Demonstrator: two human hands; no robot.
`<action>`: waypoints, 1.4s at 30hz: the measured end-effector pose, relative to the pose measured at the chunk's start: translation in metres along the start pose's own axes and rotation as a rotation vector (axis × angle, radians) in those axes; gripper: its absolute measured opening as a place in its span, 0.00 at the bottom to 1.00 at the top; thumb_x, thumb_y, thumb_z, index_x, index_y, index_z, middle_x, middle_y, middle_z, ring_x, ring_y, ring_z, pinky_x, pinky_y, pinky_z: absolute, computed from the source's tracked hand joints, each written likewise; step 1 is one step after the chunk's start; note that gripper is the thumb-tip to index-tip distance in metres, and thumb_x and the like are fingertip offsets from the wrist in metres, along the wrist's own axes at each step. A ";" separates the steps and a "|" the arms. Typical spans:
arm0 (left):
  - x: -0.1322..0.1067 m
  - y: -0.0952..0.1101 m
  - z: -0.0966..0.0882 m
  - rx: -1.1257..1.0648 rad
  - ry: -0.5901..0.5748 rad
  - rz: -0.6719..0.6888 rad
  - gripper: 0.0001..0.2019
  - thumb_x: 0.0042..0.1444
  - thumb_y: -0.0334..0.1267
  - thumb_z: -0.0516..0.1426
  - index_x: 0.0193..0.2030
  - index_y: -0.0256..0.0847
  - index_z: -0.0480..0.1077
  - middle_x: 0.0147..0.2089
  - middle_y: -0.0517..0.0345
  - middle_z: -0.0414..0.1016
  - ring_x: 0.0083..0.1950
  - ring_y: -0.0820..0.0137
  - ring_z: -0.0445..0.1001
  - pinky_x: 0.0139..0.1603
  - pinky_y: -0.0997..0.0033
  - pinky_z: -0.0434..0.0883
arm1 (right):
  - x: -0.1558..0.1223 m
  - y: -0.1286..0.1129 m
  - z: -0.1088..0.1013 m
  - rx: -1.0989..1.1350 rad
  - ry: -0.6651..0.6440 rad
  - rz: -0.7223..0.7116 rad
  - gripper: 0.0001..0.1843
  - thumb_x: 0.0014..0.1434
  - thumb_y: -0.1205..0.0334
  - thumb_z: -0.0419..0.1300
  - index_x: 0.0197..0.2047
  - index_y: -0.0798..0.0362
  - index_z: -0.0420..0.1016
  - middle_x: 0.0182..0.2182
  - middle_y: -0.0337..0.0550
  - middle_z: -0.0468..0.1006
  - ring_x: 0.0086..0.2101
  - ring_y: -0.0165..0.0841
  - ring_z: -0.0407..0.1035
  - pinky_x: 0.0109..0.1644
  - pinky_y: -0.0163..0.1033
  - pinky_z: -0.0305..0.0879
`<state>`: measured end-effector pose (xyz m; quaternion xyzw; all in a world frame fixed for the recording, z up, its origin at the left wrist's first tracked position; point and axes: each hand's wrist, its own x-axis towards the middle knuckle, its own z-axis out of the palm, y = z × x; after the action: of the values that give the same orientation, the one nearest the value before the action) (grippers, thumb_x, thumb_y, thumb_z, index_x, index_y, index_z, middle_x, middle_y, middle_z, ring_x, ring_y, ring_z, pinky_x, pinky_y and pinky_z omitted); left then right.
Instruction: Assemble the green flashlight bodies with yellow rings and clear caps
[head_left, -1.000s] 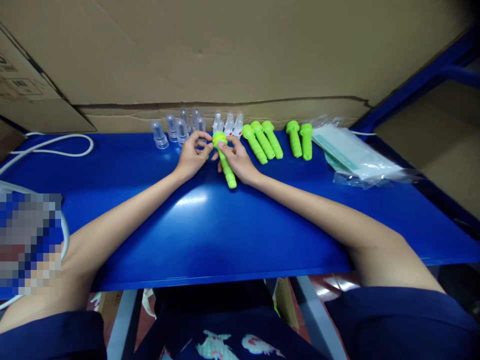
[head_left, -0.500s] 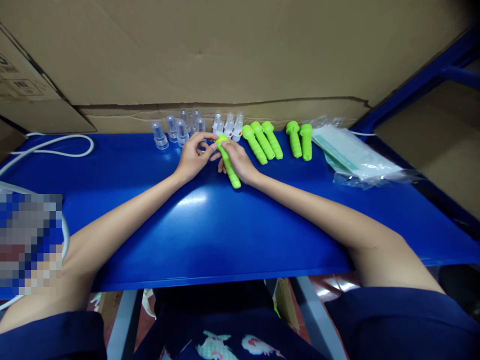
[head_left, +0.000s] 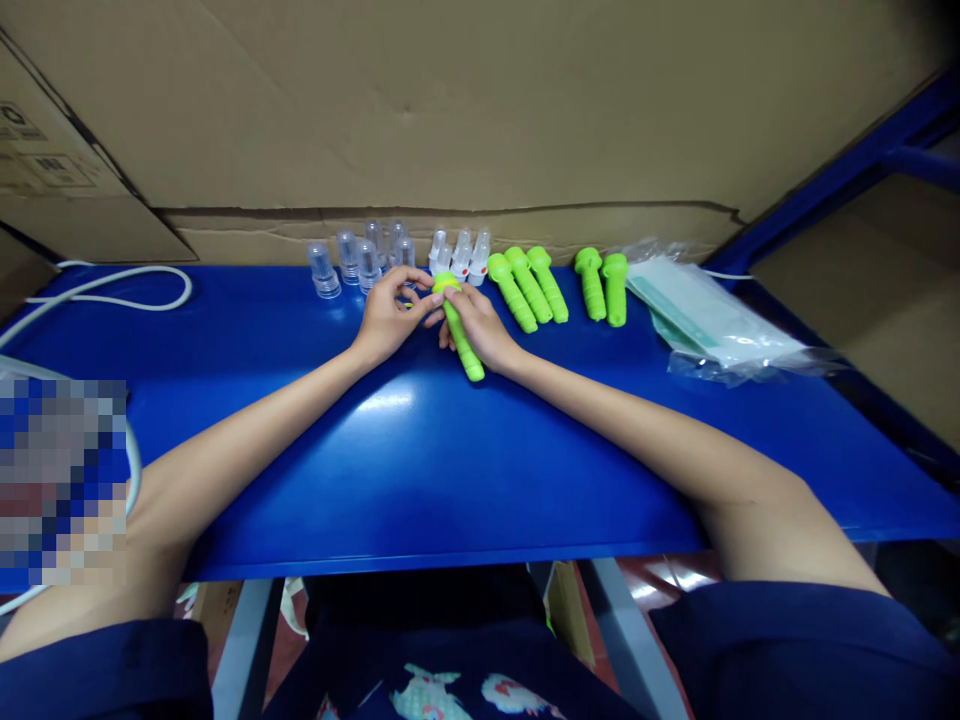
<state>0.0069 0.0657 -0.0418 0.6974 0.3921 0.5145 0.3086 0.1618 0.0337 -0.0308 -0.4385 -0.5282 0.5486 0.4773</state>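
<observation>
My right hand (head_left: 480, 325) grips a bright green ribbed plastic piece (head_left: 466, 350), whose wide head points away from me and whose tail rests on the blue table (head_left: 420, 450). My left hand (head_left: 386, 315) meets it at the head, thumb and fingers pinched against the green piece's top. Just behind the hands stand several clear plastic caps (head_left: 360, 262) and three white nozzle parts (head_left: 459, 254). To the right lie three more green pieces (head_left: 527, 287) side by side, then two others (head_left: 604, 285).
A clear bag with pale green sheets (head_left: 709, 320) lies at the table's right. A white cable (head_left: 120, 298) loops at the far left. Cardboard (head_left: 450, 110) walls off the back. A blue frame bar (head_left: 847, 165) rises at the right.
The green piece's head has tipped down and slightly right between the fingers; my left fingertips have closed nearer to it. Both arms stay in place.
</observation>
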 end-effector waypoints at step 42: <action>-0.003 -0.006 -0.001 0.119 -0.004 0.213 0.11 0.62 0.45 0.65 0.44 0.40 0.76 0.46 0.53 0.77 0.44 0.71 0.78 0.36 0.77 0.75 | 0.000 0.003 0.000 -0.028 -0.039 -0.034 0.17 0.75 0.45 0.54 0.43 0.51 0.65 0.22 0.33 0.76 0.16 0.26 0.66 0.19 0.30 0.62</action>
<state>0.0046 0.0662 -0.0478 0.7533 0.3449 0.5187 0.2108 0.1620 0.0342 -0.0337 -0.4252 -0.5525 0.5414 0.4700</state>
